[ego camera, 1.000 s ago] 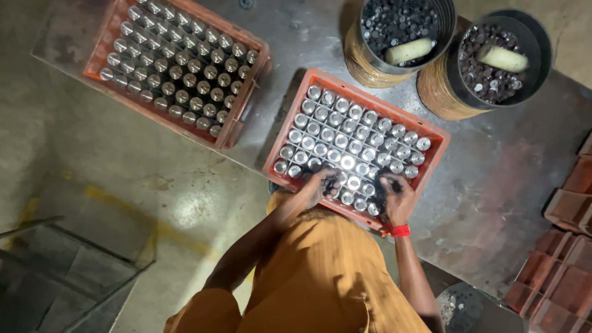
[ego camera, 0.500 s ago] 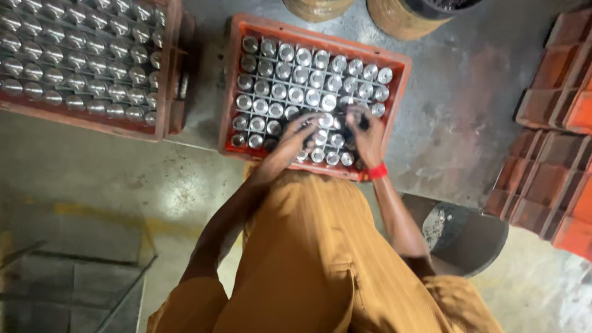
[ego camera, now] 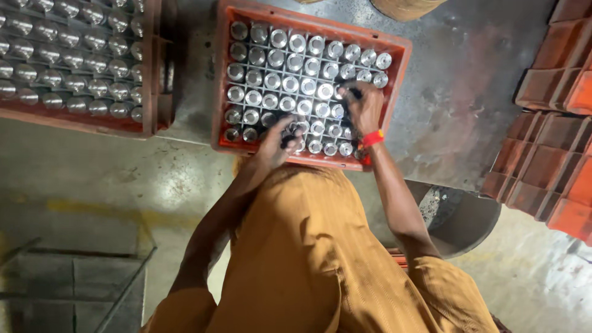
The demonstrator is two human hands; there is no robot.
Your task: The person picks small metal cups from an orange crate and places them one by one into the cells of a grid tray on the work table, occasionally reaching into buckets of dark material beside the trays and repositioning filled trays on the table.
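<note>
While both hands work inside it, the red crate (ego camera: pixel 394 86) of capped bottles (ego camera: pixel 290 83) sits on the grey floor.
Head view: left hand (ego camera: pixel 279 140) is curled over caps at the near edge, right hand (ego camera: pixel 365 106) grips a dark object above the bottles; a second crate (ego camera: pixel 154 117) stands well left, stacked crates (ego camera: pixel 549 123) right.

Floor (ego camera: pixel 92 179): bare grey concrete, stained and patchy, with a faint yellowish streak at left. Far part is darker and mottled, with a sheen (possibly damp; cannot tell). Right edge: stacked red-orange crates (ego camera: pixel 549 154), empty sides showing. Near right: dark round tub (ego camera: pixel 459 219) on the floor, partly hidden. Near left: thin metal frame (ego camera: pixel 74 283) over a grey slab. Far edge: curved base of a tan drum (ego camera: pixel 407 7). Light dim, brightest on the near-right floor.
</note>
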